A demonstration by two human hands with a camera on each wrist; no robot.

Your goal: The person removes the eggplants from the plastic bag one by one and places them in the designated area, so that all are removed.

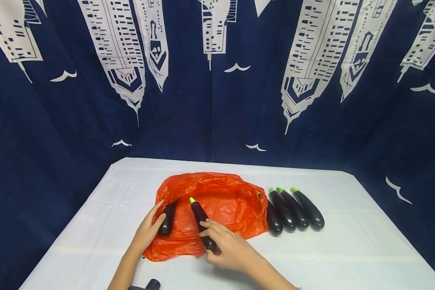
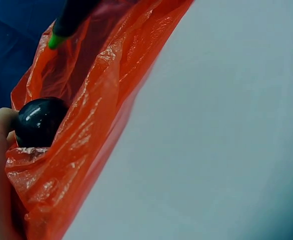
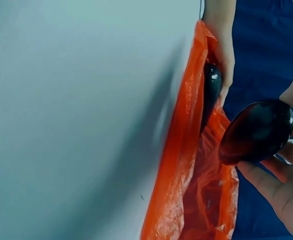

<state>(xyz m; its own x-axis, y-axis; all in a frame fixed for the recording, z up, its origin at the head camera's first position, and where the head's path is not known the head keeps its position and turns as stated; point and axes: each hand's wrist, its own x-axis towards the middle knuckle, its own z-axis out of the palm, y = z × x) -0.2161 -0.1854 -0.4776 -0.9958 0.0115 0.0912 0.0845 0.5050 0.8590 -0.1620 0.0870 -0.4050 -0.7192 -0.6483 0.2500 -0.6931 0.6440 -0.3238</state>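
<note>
A red plastic bag (image 1: 224, 201) lies on the table with its mouth spread open toward me. My left hand (image 1: 148, 229) grips the bag's left edge, thumb beside an eggplant (image 1: 168, 219) that lies inside. That eggplant's rounded dark end (image 2: 39, 122) shows by the thumb in the left wrist view. Over the bag's mouth, my right hand (image 1: 230, 245) holds a second eggplant (image 1: 199, 213) by its thick end, fingers and thumb around it. Its green stem tip points away, into the bag. The right wrist view shows the thick end (image 3: 259, 131) between thumb and fingers.
Several more eggplants (image 1: 301, 209) lie in a row right of the bag, green stems pointing away; the nearest one is partly behind the bag's edge. A white cloth covers the table (image 1: 348, 257). Behind hangs a dark blue curtain (image 1: 210, 108) with white building prints.
</note>
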